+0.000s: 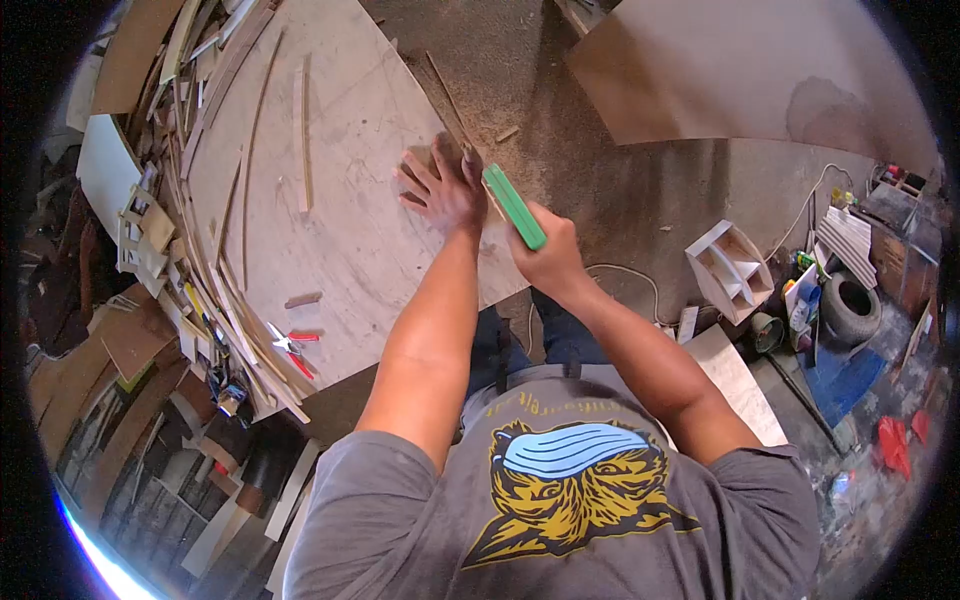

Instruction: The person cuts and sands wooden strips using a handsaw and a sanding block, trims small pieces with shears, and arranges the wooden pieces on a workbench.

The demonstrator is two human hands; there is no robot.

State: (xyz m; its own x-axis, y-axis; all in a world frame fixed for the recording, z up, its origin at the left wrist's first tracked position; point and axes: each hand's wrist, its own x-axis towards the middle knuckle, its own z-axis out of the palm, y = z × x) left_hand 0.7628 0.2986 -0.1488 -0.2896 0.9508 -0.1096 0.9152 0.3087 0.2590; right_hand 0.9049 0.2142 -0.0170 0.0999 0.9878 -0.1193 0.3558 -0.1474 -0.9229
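My left hand (447, 195) lies on a large pale wooden board (350, 130), fingers spread, close to its right edge. Its thumb is beside the near end of a thin brown strip (446, 92) that juts out past the board's edge. In my right hand (550, 248), fingers wrapped round, is a tool with a bright green handle (515, 207). The handle slants up and left to just right of my left hand. The working end of the tool cannot be made out.
Red-handled pliers (293, 342), a short wood offcut (303, 299) and a narrow wood strip (306, 135) lie on the board. Long strips and scraps crowd its left side. A brown sheet (700, 70) stands at upper right; a white divided box (730, 270) and a tire (851, 306) are right.
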